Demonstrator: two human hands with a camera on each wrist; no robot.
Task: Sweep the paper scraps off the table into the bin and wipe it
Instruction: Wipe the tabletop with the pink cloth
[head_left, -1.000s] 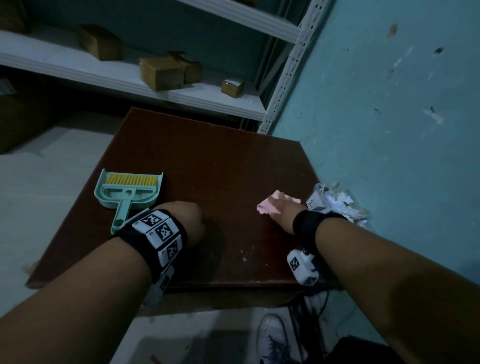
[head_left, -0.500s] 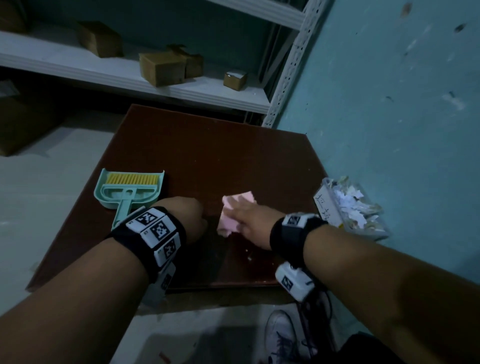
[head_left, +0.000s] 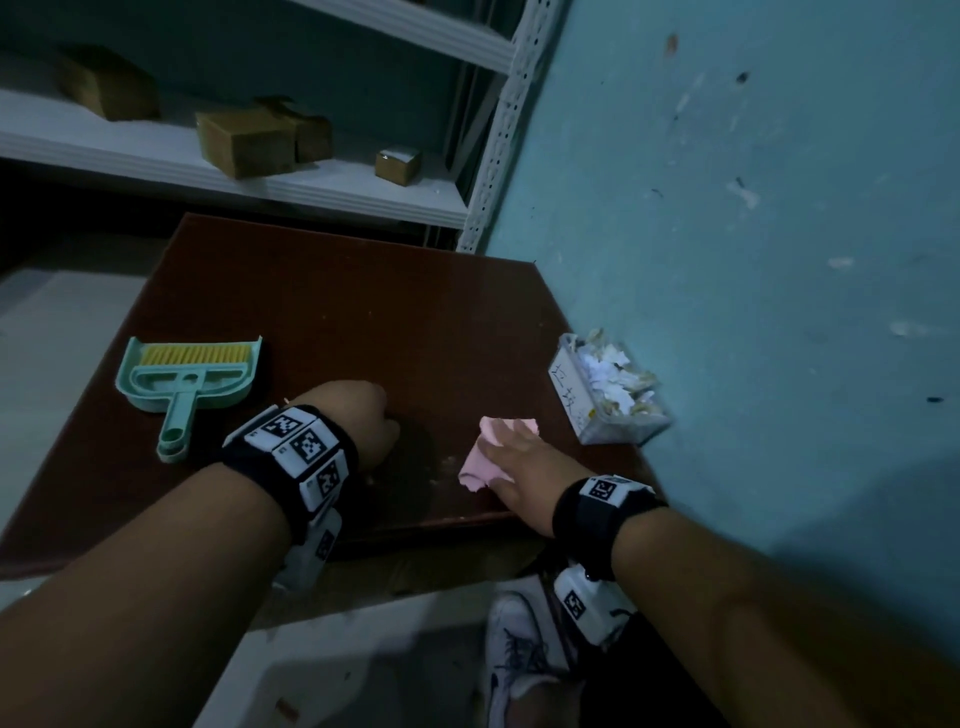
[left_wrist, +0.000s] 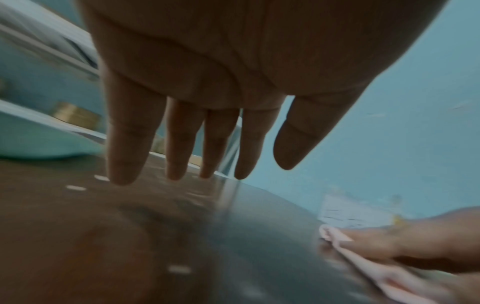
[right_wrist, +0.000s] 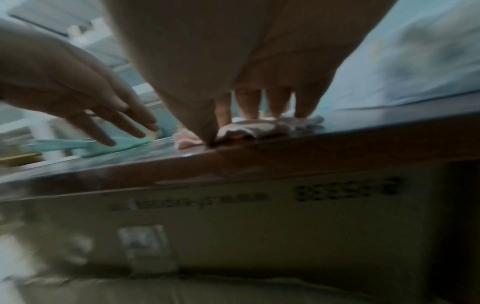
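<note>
The right hand (head_left: 522, 467) lies flat with fingers spread, pressing a pink cloth (head_left: 480, 464) onto the table (head_left: 363, 312) close to the near edge; the left hand (head_left: 358, 415) hovers just beside it with fingers straight and loosely apart, holding nothing, as the left wrist view shows plainly; the bin (head_left: 605, 397), a clear box heaped with paper scraps (head_left: 618, 374), stands just beyond the right hand at the table's right edge, seeming to overhang it slightly; a wide stroke toward that side could, I judge, nudge the bin off or knock scraps back out, since the pile rises above its rim; a few pale specks (head_left: 447, 460) lie between the two hands, and the cloth may merely smear or push them over the near edge onto the floor rather than gather them; the dustpan with its brush (head_left: 189, 374) rests just beyond the left hand, untouched; counted: one cloth, one bin, one dustpan and brush set, four brown boxes (head_left: 244, 140) on the shelf (head_left: 332, 187) far beyond both hands.
</note>
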